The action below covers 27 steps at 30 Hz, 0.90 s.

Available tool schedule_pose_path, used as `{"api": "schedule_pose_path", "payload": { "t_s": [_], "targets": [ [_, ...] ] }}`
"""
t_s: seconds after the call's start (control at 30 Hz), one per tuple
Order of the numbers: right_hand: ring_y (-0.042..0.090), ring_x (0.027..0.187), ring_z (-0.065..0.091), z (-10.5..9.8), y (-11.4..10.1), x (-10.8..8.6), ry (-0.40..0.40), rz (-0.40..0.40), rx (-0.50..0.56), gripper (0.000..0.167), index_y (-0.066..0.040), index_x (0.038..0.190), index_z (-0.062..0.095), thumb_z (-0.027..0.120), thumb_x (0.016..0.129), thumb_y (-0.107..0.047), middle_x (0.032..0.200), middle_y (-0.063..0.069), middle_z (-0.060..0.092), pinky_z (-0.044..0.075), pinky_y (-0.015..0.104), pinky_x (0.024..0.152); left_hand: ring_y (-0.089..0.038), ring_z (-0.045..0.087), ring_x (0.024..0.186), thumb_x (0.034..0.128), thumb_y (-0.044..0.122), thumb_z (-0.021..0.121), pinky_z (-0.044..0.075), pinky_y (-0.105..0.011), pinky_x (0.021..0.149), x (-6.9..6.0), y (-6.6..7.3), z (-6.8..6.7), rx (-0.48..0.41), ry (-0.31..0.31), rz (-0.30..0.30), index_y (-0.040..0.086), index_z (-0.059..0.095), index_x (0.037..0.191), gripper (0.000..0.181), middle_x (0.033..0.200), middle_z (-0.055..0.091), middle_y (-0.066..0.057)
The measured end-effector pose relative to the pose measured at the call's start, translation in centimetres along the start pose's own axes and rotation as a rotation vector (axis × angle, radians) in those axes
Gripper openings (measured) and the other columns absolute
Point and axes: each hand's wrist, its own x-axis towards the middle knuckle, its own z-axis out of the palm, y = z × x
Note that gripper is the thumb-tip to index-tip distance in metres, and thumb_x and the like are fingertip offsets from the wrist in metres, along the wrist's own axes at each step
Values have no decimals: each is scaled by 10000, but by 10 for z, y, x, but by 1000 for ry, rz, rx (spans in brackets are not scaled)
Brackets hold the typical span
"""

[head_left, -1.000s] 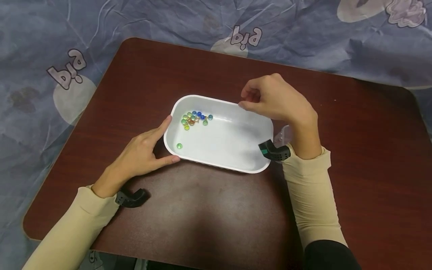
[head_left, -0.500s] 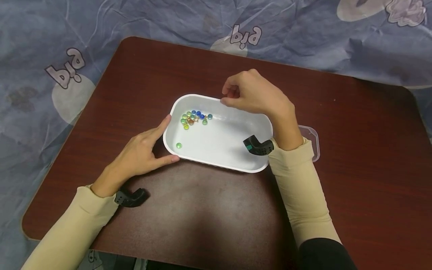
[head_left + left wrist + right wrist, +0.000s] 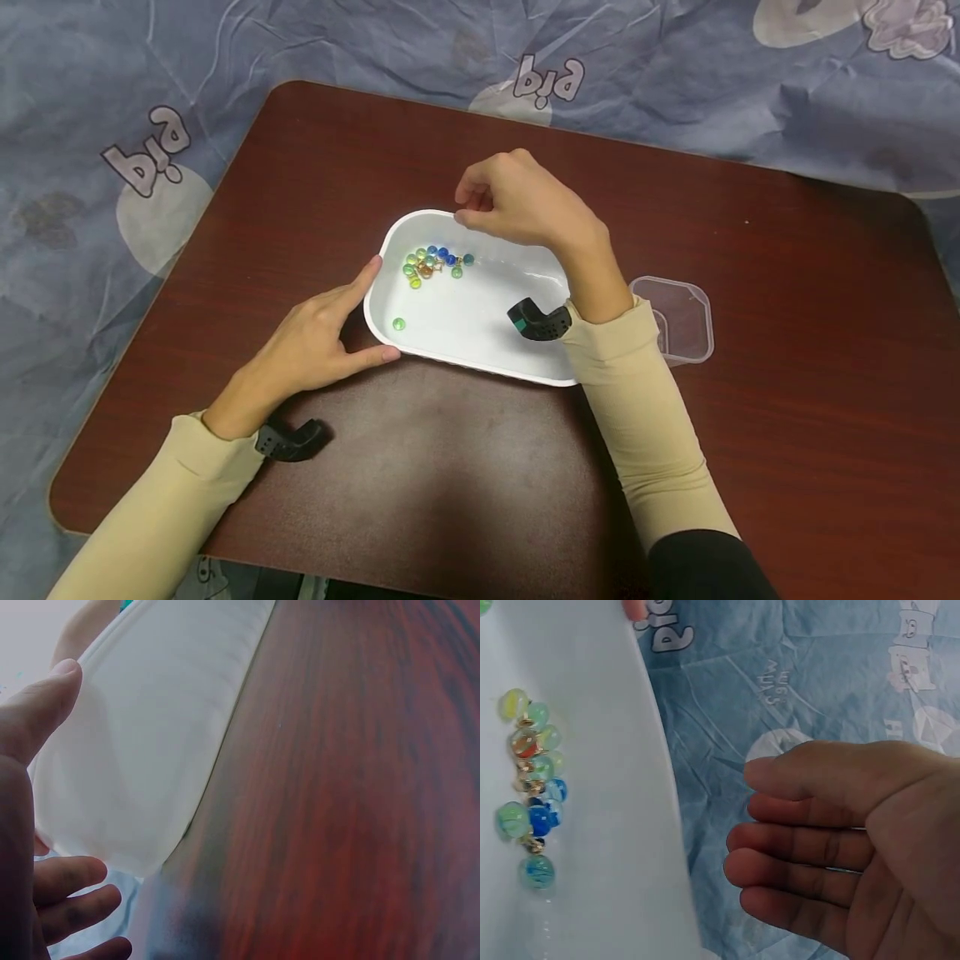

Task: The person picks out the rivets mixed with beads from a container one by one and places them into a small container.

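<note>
A white tray [image 3: 495, 325] lies on the table with several green, blue and amber glass marbles [image 3: 426, 271] clustered in its far left part; small gold pieces show among them. One green marble [image 3: 399, 324] sits apart near the near left corner. My left hand [image 3: 311, 337] rests against the tray's left end, thumb and fingers spread along the rim; the left wrist view shows its fingers [image 3: 75, 900] beside the tray wall. Over the tray's far rim hovers my right hand [image 3: 532, 200], its fingers [image 3: 795, 855] loosely bent with nothing between them in the right wrist view.
A clear plastic box [image 3: 686, 321] stands right of the tray, partly behind the right sleeve. The brown table [image 3: 810, 375] reaches out on all sides, with a blue printed cloth [image 3: 360, 50] beyond its far and left edges.
My right hand has moved left along the tray's far rim, and more of the clear box shows. The left hand, the tray and the marbles have stayed in place.
</note>
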Motion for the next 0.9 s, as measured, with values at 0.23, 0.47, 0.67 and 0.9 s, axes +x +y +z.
{"api": "schedule_pose_path", "payload": {
  "t_s": [0.23, 0.47, 0.67, 0.9],
  "targets": [
    [157, 764, 602, 11, 0, 5, -79, -23, -14, 110, -39, 928, 743, 659, 878, -89, 830, 56, 687, 487, 278, 741, -345, 530, 1275, 862, 655, 628, 453, -524, 984, 0, 0, -1, -8, -15, -9, 103, 217, 1582, 996, 1466, 461, -203],
    [161, 757, 572, 18, 1, 6, -214, 19, -49, 106, -61, 950, 756, 668, 905, -98, 841, 37, 675, 470, 286, 724, -354, 541, 1259, 861, 724, 538, 458, -528, 973, -1, 0, 0, -8, -8, 1, 90, 226, 1578, 1007, 1447, 479, -220],
    [173, 790, 567, 29, 0, 10, -272, -28, -101, 152, -39, 959, 764, 616, 924, -42, 855, 39, 680, 462, 290, 755, -348, 540, 1261, 862, 741, 503, 461, -528, 968, -1, -1, 0, -16, 5, 11, 88, 228, 1577, 1007, 1455, 474, -211],
    [138, 634, 274, 38, 0, 11, -287, -69, -166, 315, -103, 603, 507, 516, 862, 77, 614, -22, 290, 236, 264, 594, -342, 528, 1276, 868, 637, 639, 455, -524, 979, -1, -1, -1, -11, -13, -8, 102, 227, 1580, 982, 1467, 464, -200]
  ]
}}
